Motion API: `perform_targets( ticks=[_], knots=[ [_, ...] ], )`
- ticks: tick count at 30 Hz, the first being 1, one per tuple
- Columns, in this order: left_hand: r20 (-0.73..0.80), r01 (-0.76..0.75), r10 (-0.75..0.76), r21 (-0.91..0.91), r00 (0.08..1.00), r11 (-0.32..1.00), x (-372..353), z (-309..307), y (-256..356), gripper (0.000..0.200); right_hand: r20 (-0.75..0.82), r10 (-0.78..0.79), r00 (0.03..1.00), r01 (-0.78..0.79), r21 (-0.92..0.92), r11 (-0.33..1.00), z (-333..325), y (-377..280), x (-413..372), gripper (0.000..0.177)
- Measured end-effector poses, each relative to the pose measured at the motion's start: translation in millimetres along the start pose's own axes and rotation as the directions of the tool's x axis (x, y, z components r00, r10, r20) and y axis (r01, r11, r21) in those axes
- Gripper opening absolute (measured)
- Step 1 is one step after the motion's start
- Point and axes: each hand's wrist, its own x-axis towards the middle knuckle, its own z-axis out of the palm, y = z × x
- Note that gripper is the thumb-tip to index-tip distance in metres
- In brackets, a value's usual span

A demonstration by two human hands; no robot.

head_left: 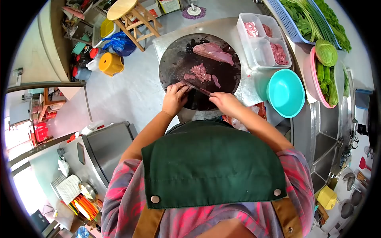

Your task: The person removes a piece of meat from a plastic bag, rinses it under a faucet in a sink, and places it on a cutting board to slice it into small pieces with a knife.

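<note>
My right hand [225, 102] grips the handle of a knife [196, 87], whose blade points left across the round dark chopping board [174, 55]. At the board's near left edge is my left hand [175, 98], its fingers curled down beside the blade tip; what lies under them is hidden. Just beyond the knife sits a small heap of cut raw meat [201, 73], with a loose strip [216, 81] to its right. Farther back rests a large uncut piece of meat [213, 52].
A clear divided container [262, 52] holds cut meat in several compartments. Right of the board stand a turquoise bowl [285, 93], a pink basin [311, 77] of green vegetables and a blue basket [283, 20] of greens. A wooden stool [123, 10] and yellow stool [111, 64] are at left.
</note>
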Motion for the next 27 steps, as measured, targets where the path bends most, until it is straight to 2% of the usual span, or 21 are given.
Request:
perform_targets(
  ticks=[2, 3, 5, 6, 12, 16, 17, 20, 23, 25, 27],
  knots=[
    [0.015, -0.002, 0.002, 0.0, 1.0, 1.0, -3, 2, -2, 0.045, 0.175, 0.246, 0.953, -0.28, 0.207, 0.937, -16, -2, -5, 0.035],
    [0.026, -0.011, 0.011, 0.006, 1.0, 1.0, -3, 4, -3, 0.044, 0.172, 0.249, 0.953, -0.282, 0.207, 0.937, -20, -10, -4, 0.035],
    [0.016, -0.016, 0.016, -0.011, 1.0, 1.0, -4, 9, -7, 0.044, 0.09, 0.13, 0.987, -0.136, 0.069, 0.988, -19, -29, -2, 0.034],
    [0.006, -0.017, 0.017, -0.029, 1.0, 0.999, -4, 9, -8, 0.043, 0.023, 0.049, 0.999, -0.051, 0.088, 0.995, -10, -30, -3, 0.036],
    [-0.004, 0.025, -0.026, -0.101, 1.0, 0.995, -3, 13, -9, 0.042, 0.091, 0.111, 0.99, -0.115, 0.037, 0.993, -12, -41, -7, 0.035],
    [0.028, 0.058, -0.055, -0.129, 0.998, 0.99, -7, 16, -18, 0.041, 0.121, 0.129, 0.984, -0.129, -0.008, 0.992, 15, -42, 36, 0.04],
    [0.034, 0.072, -0.068, -0.114, 0.997, 0.991, -7, 17, -20, 0.041, 0.158, 0.181, 0.971, -0.178, -0.033, 0.984, 18, -44, 51, 0.042],
    [0.032, 0.085, -0.082, -0.087, 0.996, 0.993, -5, 15, -17, 0.04, 0.11, 0.12, 0.987, -0.117, -0.033, 0.993, 30, -36, 57, 0.041],
    [0.005, 0.091, -0.091, -0.061, 0.996, 0.994, -5, 4, -5, 0.039, 0.001, 0.057, 0.998, -0.057, 0.029, 0.998, 23, -22, 13, 0.037],
    [-0.061, -0.004, 0.007, 0.053, 0.998, 0.999, 0, -7, 5, 0.039, -0.009, 0.04, 0.999, -0.04, 0.048, 0.998, 6, -11, -4, 0.036],
    [-0.039, -0.003, 0.006, 0.06, 0.999, 0.998, -5, -6, 2, 0.039, 0.048, 0.22, 0.974, -0.224, 0.165, 0.96, -5, -9, -12, 0.034]
  ],
)
